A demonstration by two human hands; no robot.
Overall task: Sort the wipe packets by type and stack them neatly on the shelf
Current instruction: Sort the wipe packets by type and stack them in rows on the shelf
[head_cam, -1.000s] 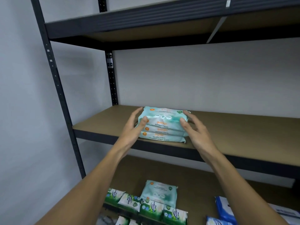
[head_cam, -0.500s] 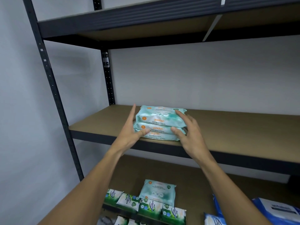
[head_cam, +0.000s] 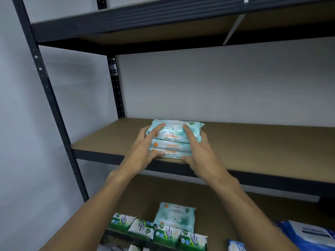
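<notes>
A stack of three teal packets lies near the front edge of the middle shelf. The left hand and right hand flank it, fingers spread and fairly straight, pressing its sides and top. A lone teal packet lies on the lower shelf.

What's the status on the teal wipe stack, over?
Left hand and right hand straight-fingered, pressing both ends of three-packet teal stack. Stack on middle shelf, near front edge. One matching packet on lower shelf. Nothing in the way.
</notes>
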